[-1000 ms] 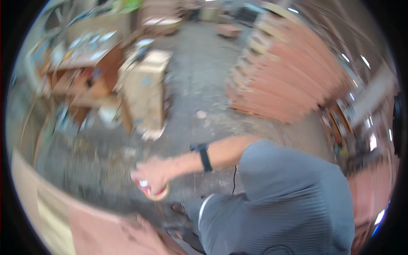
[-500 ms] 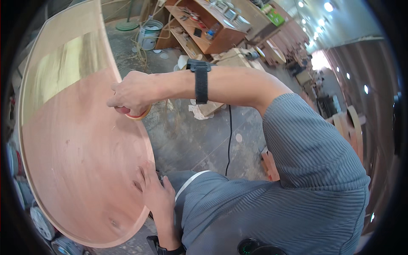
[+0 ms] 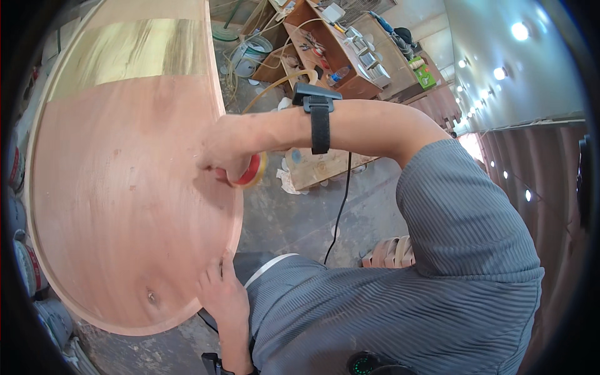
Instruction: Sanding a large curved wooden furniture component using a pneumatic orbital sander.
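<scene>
A person looks down over their own grey ribbed shirt (image 3: pixel 437 281) at a large wooden panel (image 3: pixel 119 187), reddish-brown with a rounded lower end and a paler yellow band at its far end.

The right hand (image 3: pixel 226 153) reaches across the body, a black wrist strap (image 3: pixel 320 122) on its forearm. Its fingers are closed around a small round object with a red and tan rim (image 3: pixel 253 170), likely a roll of tape or a sanding pad; too much is hidden to tell which. The object sits just at the panel's right edge, pressed against or very near the wood beneath the fist.

The left hand (image 3: pixel 222 294) is below and nearer the body than the gripping hand. Its fingers rest on the panel's lower right edge; whether they curl around the edge cannot be told.

Beyond the gripping hand, past the panel's edge, lie a concrete floor (image 3: pixel 294 219), a black cable (image 3: pixel 340 206), a wood block (image 3: pixel 319 167) and a cluttered workbench (image 3: pixel 337 56).

To do this well, the lower hand should keep the panel from rocking while the upper hand keeps its object flat to the wood and follows the curved edge with even pressure.
</scene>
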A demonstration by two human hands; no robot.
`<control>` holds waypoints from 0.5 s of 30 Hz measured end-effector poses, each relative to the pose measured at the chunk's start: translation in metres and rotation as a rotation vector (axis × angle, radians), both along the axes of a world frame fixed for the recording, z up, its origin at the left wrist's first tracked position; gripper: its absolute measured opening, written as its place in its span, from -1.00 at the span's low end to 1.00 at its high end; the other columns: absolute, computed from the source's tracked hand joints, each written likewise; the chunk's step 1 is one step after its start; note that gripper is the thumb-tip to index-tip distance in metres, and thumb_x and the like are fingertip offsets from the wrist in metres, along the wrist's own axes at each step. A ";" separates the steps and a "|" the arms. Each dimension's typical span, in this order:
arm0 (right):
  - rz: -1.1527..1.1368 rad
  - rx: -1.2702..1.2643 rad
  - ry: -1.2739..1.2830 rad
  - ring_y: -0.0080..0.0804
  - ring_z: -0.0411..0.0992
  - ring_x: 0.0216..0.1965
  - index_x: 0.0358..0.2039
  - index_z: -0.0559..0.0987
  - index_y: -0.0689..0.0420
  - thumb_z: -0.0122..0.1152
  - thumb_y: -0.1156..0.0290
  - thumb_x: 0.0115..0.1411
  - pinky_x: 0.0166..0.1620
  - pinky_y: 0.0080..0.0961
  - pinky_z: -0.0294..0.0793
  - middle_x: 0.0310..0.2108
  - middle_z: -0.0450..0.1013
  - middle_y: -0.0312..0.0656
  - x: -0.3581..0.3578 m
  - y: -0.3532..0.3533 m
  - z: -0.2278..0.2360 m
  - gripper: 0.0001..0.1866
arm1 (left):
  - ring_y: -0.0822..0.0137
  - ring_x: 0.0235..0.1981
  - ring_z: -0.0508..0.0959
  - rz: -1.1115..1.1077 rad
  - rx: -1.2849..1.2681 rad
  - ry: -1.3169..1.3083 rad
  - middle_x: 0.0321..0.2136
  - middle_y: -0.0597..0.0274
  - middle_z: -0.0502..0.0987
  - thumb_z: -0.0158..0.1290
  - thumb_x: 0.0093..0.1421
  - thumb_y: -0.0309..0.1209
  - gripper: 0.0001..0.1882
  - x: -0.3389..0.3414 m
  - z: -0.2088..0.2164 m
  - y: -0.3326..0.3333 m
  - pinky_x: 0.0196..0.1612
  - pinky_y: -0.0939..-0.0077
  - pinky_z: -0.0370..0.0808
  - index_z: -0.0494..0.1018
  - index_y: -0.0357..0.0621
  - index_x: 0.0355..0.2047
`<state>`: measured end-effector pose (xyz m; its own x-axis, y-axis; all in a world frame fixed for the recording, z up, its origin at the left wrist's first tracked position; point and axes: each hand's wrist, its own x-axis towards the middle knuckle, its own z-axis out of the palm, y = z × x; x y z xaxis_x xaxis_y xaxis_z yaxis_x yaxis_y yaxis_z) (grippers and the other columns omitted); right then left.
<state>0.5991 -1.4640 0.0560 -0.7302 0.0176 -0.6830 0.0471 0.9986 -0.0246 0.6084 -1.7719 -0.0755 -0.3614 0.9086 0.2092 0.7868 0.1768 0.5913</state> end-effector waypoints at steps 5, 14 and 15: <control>-0.010 -0.018 -0.039 -0.08 0.57 -0.20 -0.26 0.63 -0.06 0.24 0.20 0.01 -0.20 -0.12 0.53 -0.35 0.59 -0.15 0.003 0.000 0.001 -0.74 | 0.16 -0.21 0.50 0.029 0.042 0.044 -0.18 0.25 0.54 0.10 0.08 -0.59 -0.57 -0.007 0.000 -0.012 -0.15 0.23 0.39 0.60 -0.06 0.00; -0.096 -0.153 -0.127 -0.05 0.57 -0.15 -0.22 0.61 0.03 0.26 0.21 -0.02 -0.12 -0.11 0.54 -0.27 0.59 -0.09 0.011 -0.028 0.003 -0.67 | 0.15 -0.17 0.52 0.070 0.008 0.013 -0.21 0.28 0.58 0.22 0.14 -0.47 -0.71 -0.018 0.007 -0.037 -0.08 0.21 0.40 0.64 -0.05 -0.09; -0.117 -0.115 -0.165 -0.04 0.57 -0.16 -0.24 0.60 0.04 0.27 0.21 -0.03 -0.12 -0.11 0.54 -0.28 0.59 -0.09 0.011 -0.026 0.002 -0.67 | 0.16 -0.18 0.52 0.073 0.022 0.010 -0.22 0.29 0.58 0.27 0.12 -0.44 -0.70 -0.019 0.007 -0.037 -0.08 0.22 0.40 0.64 -0.04 -0.10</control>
<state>0.6105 -1.4903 0.0581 -0.6060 0.0106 -0.7954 0.1750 0.9772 -0.1203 0.5898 -1.8091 -0.0686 -0.4240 0.8752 0.2327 0.7784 0.2209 0.5876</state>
